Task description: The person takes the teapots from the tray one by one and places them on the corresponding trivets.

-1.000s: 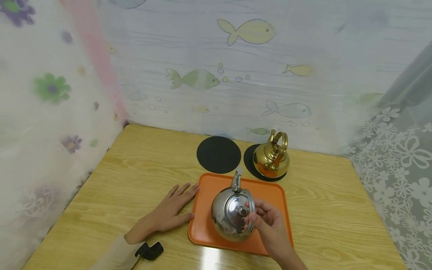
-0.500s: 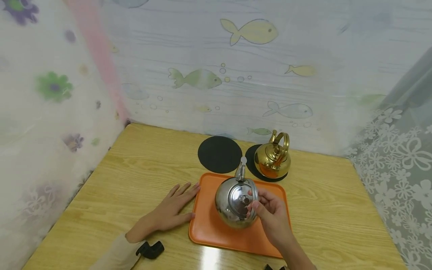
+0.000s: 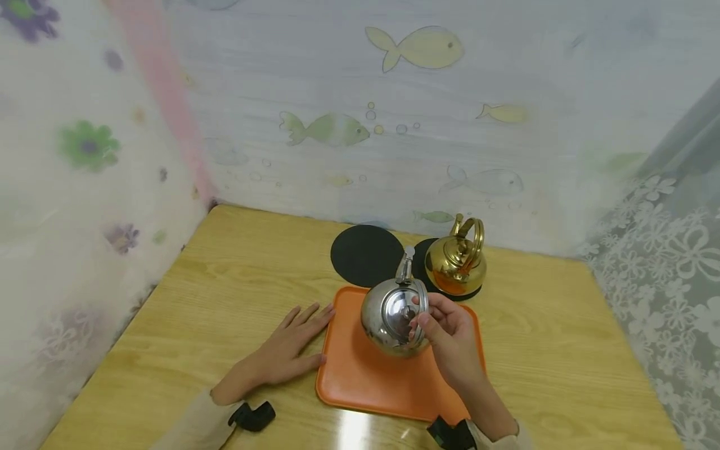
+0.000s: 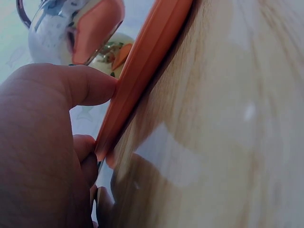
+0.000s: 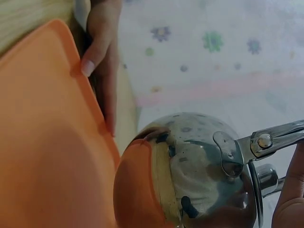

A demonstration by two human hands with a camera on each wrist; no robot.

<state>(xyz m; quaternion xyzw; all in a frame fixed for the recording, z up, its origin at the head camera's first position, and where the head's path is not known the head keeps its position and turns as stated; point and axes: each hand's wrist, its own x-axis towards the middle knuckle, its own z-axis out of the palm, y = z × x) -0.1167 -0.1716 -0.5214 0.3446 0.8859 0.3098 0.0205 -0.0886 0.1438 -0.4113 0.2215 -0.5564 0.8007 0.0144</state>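
My right hand (image 3: 452,334) grips the handle of a shiny silver kettle (image 3: 385,325), whose spout points toward the back wall. In the right wrist view the kettle (image 5: 190,175) hangs above the orange tray, clear of its surface. My left hand (image 3: 284,353) lies with fingers spread against the left edge of the orange tray (image 3: 360,387). Seen from the left wrist, the thumb and fingertips of the left hand (image 4: 52,123) touch the tray's rim (image 4: 137,80). A gold kettle (image 3: 454,265) stands on a dark round mat behind the tray.
A black round mat (image 3: 365,255) lies at the back of the wooden table (image 3: 242,262), left of the mat (image 3: 422,250) under the gold kettle. Behind them rises a wall covering with fish drawings (image 3: 332,131). A lace curtain (image 3: 675,281) hangs on the right.
My right hand has raised the silver kettle off the tray and moved it toward the back and slightly right. The left hand has stayed at the tray's edge.
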